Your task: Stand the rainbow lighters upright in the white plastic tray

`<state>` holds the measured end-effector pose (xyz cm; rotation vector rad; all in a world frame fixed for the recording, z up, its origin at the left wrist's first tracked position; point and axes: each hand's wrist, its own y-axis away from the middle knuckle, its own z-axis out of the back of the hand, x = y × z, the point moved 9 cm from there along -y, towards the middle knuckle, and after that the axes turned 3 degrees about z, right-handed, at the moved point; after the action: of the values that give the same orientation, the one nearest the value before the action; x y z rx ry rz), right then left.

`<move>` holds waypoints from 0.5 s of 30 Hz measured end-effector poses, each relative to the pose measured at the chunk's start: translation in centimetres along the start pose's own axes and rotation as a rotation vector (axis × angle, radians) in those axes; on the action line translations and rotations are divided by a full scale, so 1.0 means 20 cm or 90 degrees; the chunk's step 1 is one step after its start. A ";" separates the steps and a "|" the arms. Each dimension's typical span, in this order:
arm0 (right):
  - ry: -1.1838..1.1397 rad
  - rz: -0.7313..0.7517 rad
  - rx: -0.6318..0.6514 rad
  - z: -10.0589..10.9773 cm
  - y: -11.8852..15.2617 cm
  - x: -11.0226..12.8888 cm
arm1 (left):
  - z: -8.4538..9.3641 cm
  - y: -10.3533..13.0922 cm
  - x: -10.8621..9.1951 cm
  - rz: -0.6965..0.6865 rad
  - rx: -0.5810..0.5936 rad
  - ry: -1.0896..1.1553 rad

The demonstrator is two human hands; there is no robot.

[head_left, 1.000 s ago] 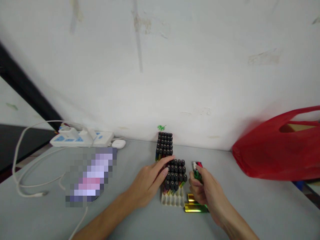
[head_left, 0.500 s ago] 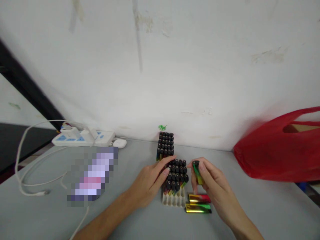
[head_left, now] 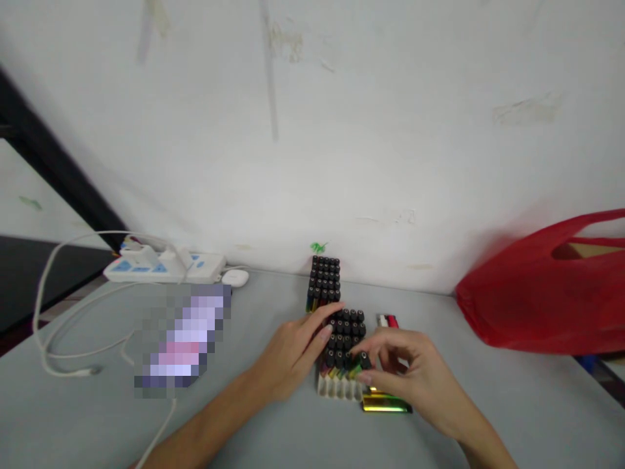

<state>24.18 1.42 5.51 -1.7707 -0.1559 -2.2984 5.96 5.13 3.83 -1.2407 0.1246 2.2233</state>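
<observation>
A white moulded tray (head_left: 340,388) holds rows of upright black-topped shiny tubes (head_left: 346,327), with bare cells along its near edge. My left hand (head_left: 290,358) is at the tray's left side, its index finger reaching round the far corner and its thumb pressed against the tubes. Between the thumb and fingers of my right hand (head_left: 407,368) is one black-topped tube (head_left: 364,360), slightly tilted, at the right end of the nearest filled row. A gold-green tube (head_left: 387,404) lies flat on the table below that hand, and another beside it is mostly covered.
Behind stands a second block of black-topped tubes (head_left: 325,280), near the wall. To the left are a phone (head_left: 188,335), a power strip (head_left: 209,266), a white earbud case (head_left: 235,278) and loose cables. A red bag (head_left: 537,299) sits at right.
My right hand has moved left and down, bringing the tube from beside the tray into its nearest filled row. Small red and white items behind that hand are now uncovered. My left hand stays put.
</observation>
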 end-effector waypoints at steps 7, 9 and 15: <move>0.075 -0.021 0.025 -0.03 0.00 -0.04 | -0.01 0.00 0.01 0.014 0.006 0.001; 0.081 -0.017 0.025 -0.03 0.01 -0.04 | 0.00 0.00 0.01 0.012 0.005 0.003; 0.111 -0.001 0.003 -0.01 0.00 -0.03 | 0.00 0.00 0.00 0.005 0.001 0.000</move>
<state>24.22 1.41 4.87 -1.5590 -0.1311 -2.4371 5.93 5.19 3.81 -1.2426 0.1306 2.2289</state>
